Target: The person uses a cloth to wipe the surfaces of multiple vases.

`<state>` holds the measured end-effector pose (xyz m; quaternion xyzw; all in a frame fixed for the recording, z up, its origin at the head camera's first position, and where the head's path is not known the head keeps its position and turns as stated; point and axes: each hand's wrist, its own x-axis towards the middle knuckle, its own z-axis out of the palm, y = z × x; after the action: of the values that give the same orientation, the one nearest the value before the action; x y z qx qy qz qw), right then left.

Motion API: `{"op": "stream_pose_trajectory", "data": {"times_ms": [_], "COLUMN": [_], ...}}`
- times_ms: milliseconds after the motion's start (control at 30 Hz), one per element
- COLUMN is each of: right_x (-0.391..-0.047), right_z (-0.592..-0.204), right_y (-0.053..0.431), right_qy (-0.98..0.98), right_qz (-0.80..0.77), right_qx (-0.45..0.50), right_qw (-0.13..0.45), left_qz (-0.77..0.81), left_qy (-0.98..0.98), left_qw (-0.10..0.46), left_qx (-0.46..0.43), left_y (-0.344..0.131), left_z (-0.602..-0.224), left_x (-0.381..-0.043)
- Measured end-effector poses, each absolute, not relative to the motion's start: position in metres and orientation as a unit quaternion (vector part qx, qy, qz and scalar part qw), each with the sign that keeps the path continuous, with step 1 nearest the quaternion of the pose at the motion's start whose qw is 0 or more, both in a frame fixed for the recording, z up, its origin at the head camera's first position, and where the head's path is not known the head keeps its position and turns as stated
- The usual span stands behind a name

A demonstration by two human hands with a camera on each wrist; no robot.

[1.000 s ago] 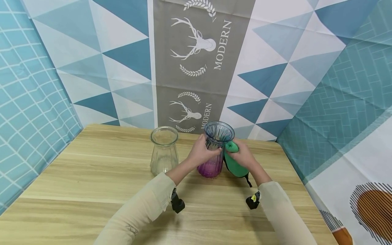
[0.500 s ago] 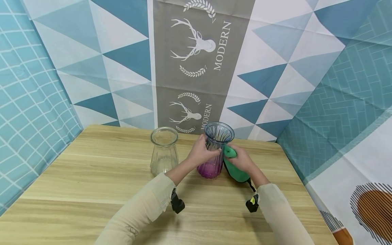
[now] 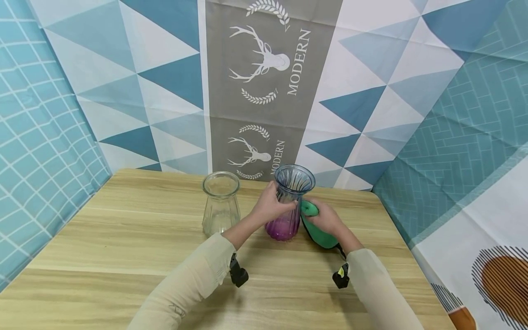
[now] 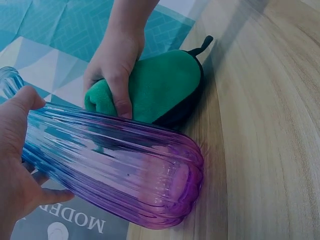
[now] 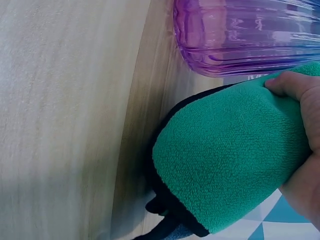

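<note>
A ribbed glass vase (image 3: 284, 224), blue at its flared rim and purple at its base, stands upright on the wooden table. My left hand (image 3: 270, 205) grips it around the neck, thumb on the near side. In my right hand (image 3: 327, 216) is a green towel (image 3: 321, 234) with black edging and a black loop, bunched and pinched between thumb and fingers. The right wrist view shows the towel (image 5: 230, 150) close beside the vase's purple base (image 5: 220, 40). From the left wrist view, the towel (image 4: 165, 85) lies along the vase's side; whether they touch I cannot tell.
A clear glass vase (image 3: 221, 211) stands upright to the left of the coloured one, partly behind my left forearm. The table (image 3: 123, 247) ends at a patterned cloth backdrop (image 3: 173, 91) behind, with tiled-pattern cloth (image 3: 37, 119) on the left.
My right hand has moved slightly down along the vase's right side with the towel, its top now lower beneath the rim. My left hand keeps its grip on the vase.
</note>
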<state>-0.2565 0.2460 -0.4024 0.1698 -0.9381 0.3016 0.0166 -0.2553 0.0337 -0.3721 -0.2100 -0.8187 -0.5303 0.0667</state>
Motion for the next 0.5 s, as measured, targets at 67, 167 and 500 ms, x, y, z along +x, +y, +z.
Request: {"op": "stream_pose_trajectory", "data": {"times_ms": [67,167,500], "right_x": [-0.256,-0.254,-0.256], "right_z": [-0.400,-0.396,-0.369], "right_y": [0.246,0.245,0.241], "right_qy": [-0.936,-0.928,-0.901], "right_qz": [0.311,0.337,0.391], "right_qx": [0.164,0.157,0.165], "right_qw": [0.021,0.030,0.094], "left_qz": [-0.532,-0.532,-0.528], "left_qy": [-0.818,-0.818,-0.821], "left_qw": [0.065,0.064,0.046], "left_qx": [-0.210,-0.210,-0.212], "left_y": [0.034,0.034,0.031], "left_z": [-0.373,-0.373,-0.370], "left_x": [-0.256,-0.257,-0.257]}}
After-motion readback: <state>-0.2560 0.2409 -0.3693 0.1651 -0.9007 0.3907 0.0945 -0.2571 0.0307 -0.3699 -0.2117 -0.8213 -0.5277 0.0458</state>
